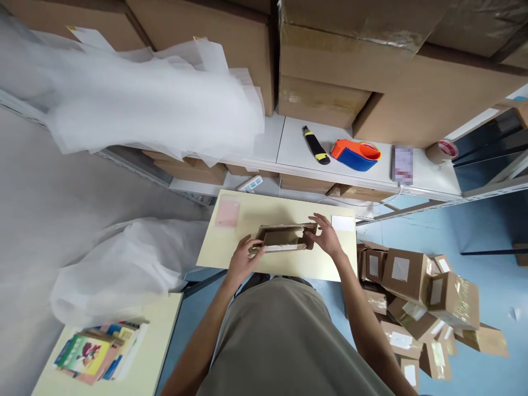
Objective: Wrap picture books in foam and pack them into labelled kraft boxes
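Observation:
Over the small pale-yellow table (247,212), a narrow cardboard box (281,237) faces me with its opening up. Its edges look rough, and a white strip runs along the side nearest me. My left hand (242,259) grips the box's left end, thumb on the near edge. At the other end my right hand (326,236) holds on, with its thumb at the opening and some fingers raised along the far corner. A pinkish flat item (227,213) lies on the table's left, and a white paper (342,223) on its right.
A shelf (289,137) ahead carries a box cutter (315,145), an orange-and-blue tape dispenser (356,154), a phone (402,164) and a tape roll (442,150). White foam sheets (160,104) hang over it. Sealed cartons (406,278) pile up right; books (88,355) lie lower left.

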### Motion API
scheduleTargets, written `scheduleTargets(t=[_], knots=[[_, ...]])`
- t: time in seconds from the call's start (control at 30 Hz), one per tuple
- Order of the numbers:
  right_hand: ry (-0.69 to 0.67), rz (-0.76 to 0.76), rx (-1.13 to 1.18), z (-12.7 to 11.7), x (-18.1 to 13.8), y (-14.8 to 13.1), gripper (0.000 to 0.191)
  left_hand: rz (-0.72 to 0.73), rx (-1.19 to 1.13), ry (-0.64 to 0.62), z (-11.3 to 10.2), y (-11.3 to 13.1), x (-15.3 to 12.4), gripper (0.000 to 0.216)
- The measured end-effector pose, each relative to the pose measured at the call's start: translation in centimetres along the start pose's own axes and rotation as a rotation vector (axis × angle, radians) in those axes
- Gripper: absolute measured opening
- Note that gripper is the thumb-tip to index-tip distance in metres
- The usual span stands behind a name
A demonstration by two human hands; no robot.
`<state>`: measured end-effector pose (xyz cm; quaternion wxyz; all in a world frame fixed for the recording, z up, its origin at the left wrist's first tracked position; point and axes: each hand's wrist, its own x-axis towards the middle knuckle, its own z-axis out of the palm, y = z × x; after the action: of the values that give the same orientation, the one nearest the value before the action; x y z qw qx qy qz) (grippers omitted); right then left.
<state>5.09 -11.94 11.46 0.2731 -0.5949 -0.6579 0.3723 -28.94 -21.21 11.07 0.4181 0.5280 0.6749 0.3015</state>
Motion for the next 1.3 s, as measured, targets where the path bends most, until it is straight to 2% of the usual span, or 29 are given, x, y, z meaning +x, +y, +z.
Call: scheduleTargets(t=[0.07, 0.1, 0.23, 0.37, 0.5, 0.8, 1.03, 1.2, 1.3], knots=[[-0.061, -0.001, -0.09, -0.4, 1.2, -0.5, 0.024, -0.009, 0.028, -0.029, 0.3, 0.1, -0.3, 0.038], [-0.086, 0.004, -0.118, -0.5, 1.6, -0.8, 0.02, 0.007, 0.053, -0.037, 0.4, 0.1, -0.4, 0.032], [-0.124, 0.032, -0.171, -0.8, 2.8, -1.6, 0.027, 0.131, 0.185, -0.043, 0.9, 0.0, -1.1, 0.016], [-0.097, 0.141, -0.16, -0.2, 3.2, -2.0, 0.029, 0.195, 0.209, -0.066, 2.0, 0.7, -1.7, 0.019], [-0.044, 0.181, -0.152, 0.5, 3.1, -2.2, 0.03, 0.183, 0.212, -0.063, 2.7, 1.4, -1.7, 0.022], [-0.11, 0.146, -0.008, 0.0, 2.7, -2.1, 0.033, 0.124, 0.19, -0.137, 0.4, 0.8, -0.8, 0.02], [-0.118, 0.002, 0.063, -0.2, 1.3, -1.9, 0.036, 0.102, 0.221, -0.01, 0.5, 1.6, 0.0, 0.027], [-0.134, 0.019, 0.132, 0.3, -0.7, 0.3, 0.025, -0.024, 0.279, 0.116, 1.2, 1.4, 1.5, 0.022], [-0.094, 0.073, 0.096, 1.1, -2.2, 1.5, 0.018, -0.014, 0.314, 0.121, 1.4, 1.0, 2.4, 0.037]])
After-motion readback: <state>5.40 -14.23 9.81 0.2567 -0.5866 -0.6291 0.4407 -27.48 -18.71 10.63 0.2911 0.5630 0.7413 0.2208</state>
